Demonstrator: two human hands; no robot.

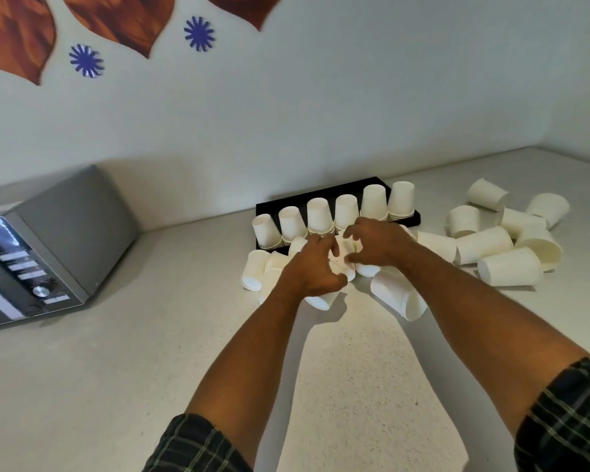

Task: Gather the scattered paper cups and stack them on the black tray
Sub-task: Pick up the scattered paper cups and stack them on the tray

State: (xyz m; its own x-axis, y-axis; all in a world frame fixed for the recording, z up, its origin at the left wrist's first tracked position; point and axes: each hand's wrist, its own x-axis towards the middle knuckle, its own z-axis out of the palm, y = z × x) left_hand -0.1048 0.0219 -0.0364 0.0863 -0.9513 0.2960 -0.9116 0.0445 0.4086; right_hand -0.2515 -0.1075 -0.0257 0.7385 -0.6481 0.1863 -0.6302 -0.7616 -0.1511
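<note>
Six short stacks of upturned paper cups [346, 211] are standing in a row along the front edge of the black tray [321, 195], which is sitting on the pale counter [150, 352] near the back wall. In the head view, the only one given, both hands are meeting just in front of that row. The left hand [312, 267] is curling its fingers round a white cup [346, 255] lying on its side, and the right hand [375, 243] is pinching the same small cluster from the other side; exactly how many cups they are holding between them is hidden by the fingers. Loose cups are lying tipped over around the wrists, and a larger scatter [504, 240] is resting well to the right of the tray. A grey microwave [48, 253] is standing apart on the left.

Judging from here, the risk is crowding: the knuckles are working just beside the stacks, so a lift angled toward the tray could be knocking one over. Squeezing thin paper too hard could also be denting a rim and spoiling the nesting.
</note>
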